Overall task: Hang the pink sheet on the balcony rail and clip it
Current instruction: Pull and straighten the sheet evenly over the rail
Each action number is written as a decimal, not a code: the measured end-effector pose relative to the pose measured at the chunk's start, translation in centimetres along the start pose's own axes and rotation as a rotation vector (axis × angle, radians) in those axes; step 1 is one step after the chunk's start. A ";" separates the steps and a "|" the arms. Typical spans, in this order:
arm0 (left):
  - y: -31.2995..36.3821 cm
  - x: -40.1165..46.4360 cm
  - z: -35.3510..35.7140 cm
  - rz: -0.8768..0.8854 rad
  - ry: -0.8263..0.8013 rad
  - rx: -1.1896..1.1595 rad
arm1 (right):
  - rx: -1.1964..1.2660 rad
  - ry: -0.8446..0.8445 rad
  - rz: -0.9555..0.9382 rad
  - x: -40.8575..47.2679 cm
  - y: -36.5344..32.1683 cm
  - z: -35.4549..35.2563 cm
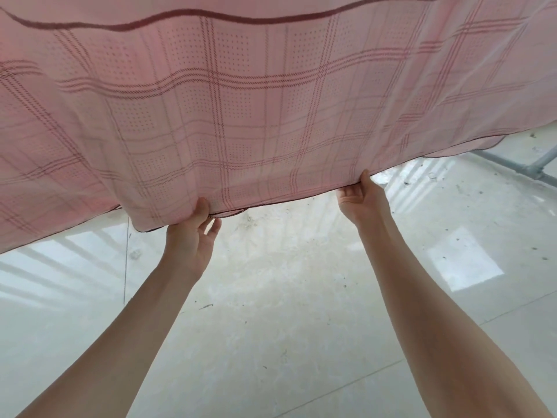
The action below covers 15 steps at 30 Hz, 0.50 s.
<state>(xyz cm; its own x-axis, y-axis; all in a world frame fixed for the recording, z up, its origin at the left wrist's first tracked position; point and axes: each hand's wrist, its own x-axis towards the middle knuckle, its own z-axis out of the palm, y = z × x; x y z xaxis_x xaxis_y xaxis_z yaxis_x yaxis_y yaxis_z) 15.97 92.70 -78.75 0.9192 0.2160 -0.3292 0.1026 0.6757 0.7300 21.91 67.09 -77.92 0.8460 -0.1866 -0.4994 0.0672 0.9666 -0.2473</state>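
Fingers of the left hand (194, 236) are curling up around the lower hem of the pink sheet (241, 101), the thumb pressing the near face of the cloth and the other fingertips tucking behind it, so the hem is bunching into a small fold there. Fingers of the right hand (360, 197) are pinching the same hem further to the right, thumb pointing up against the fabric, remaining fingers hiding behind the edge. Both bare forearms are reaching forward and up from the bottom corners of the view, well apart from each other.

Between the two hands the hem is sagging in a shallow curve. Left of the left hand it is sloping down toward the left border; right of the right hand it is rising toward the upper right. The sheet, pink with dark red checked lines and dots, is filling the whole upper half, with a dark band running across near the top.

Below the hem, the pale tiled floor (286, 297) is lying open between and beyond the arms, catching bright window reflections. A grey metal pipe (524, 167) is crossing the floor at the far right, under the raised hem.
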 end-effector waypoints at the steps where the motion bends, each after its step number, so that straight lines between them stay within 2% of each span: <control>1: 0.1 0.1 -0.1 -0.003 -0.011 -0.017 | 0.008 -0.005 0.011 -0.4 0.1 0.0; 7: 1.6 -0.3 -1.0 -0.064 -0.011 -0.115 | 0.067 -0.029 0.015 -2.8 0.9 0.2; 8: 2.0 -0.3 -1.2 -0.081 0.003 -0.131 | 0.034 -0.022 0.008 -3.0 0.8 0.2; 11: 2.9 -0.4 -1.4 -0.146 0.035 -0.179 | -0.281 0.020 -0.060 -4.3 -0.5 1.0; 15: 3.3 -0.1 0.3 -0.202 0.095 -0.233 | -0.375 0.050 -0.054 -5.3 -3.4 1.9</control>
<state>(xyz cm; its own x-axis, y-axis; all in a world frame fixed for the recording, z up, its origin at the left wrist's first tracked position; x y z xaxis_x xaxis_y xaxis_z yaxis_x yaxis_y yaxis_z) 16.30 94.69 -76.06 0.8485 0.1178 -0.5160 0.1800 0.8525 0.4907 18.22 65.09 -72.88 0.8192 -0.2532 -0.5147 -0.0944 0.8256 -0.5564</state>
